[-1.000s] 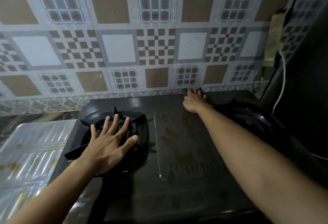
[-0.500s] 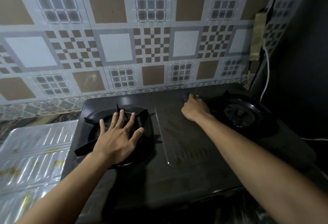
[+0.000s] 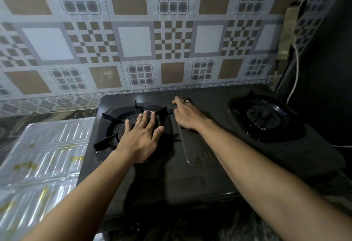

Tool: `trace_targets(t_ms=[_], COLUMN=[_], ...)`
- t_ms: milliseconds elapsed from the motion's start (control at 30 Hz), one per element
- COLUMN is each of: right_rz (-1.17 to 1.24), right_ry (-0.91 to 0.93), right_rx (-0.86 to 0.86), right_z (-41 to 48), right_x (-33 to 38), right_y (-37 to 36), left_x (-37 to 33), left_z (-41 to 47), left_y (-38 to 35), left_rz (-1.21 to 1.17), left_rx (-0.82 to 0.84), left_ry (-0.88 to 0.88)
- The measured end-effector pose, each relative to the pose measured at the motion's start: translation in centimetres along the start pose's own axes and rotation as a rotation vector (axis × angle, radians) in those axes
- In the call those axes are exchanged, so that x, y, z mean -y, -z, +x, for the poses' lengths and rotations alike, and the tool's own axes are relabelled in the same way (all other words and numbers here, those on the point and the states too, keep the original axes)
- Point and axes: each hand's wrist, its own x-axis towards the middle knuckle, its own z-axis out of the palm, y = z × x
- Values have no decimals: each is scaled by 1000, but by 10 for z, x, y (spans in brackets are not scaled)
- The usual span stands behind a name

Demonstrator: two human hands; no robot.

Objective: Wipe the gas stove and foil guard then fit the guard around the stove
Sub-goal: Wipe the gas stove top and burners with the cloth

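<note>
The black two-burner gas stove (image 3: 209,174) stands against the tiled wall. My left hand (image 3: 141,137) lies flat with fingers spread on the left burner's pan support (image 3: 108,116). My right hand (image 3: 187,115) rests on the stove top near its back middle, fingers curled over a small dark thing that looks like a cloth (image 3: 187,100); most of it is hidden under the hand. The silver foil guard (image 3: 47,155) lies flat on the counter left of the stove, with yellowish stains on it.
The right burner (image 3: 264,116) is uncovered. A white cable (image 3: 295,73) hangs down the wall at the back right corner, beside a dark wall on the right. The patterned tile wall runs directly behind the stove.
My right hand has drawn leftward along the back of the stove top, from near the right burner towards the left one, its fingers now curled. My left hand stayed on the left burner.
</note>
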Motion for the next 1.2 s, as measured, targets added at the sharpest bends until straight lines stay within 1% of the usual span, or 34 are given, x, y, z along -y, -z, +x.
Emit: trace_targets(t_ms=[133,267,333,400,533,633,800,1000,1100,1200], right_rz=[-36,-118,-130,-118,-125,-91,-79,-66,-91,-78], right_ry=[76,122,84,-2,-208,-305,-344,-326,-338,-322], right_rx=[33,63,97,120,95,81,21,-80,-116,-98], right_z=[-28,-63,-71,-70,-67,-75,-104,-157,-158,-144], right_x=[3,2,-5,-19,-63,-83,-79,-75,-69,-51], right_y=[-9,-18,-15,-5,19,30,21,5,-3,-4], left_x=[-6,-15,-14,-13,-12,-10,-6,-4,-3,-4], left_z=[1,3,2,2,2,4,4,-4,-4,-4], left_y=[3,1,-1,0,-2,-2,1,-1,-3,-2], left_rz=[38,29,24,27,43,49,58,48,47,46], left_rx=[2,3,9,15,16,10,21,17,15,20], left_ry=[1,-48,-60,-59,-72,-78,-71,-85,-86,-90])
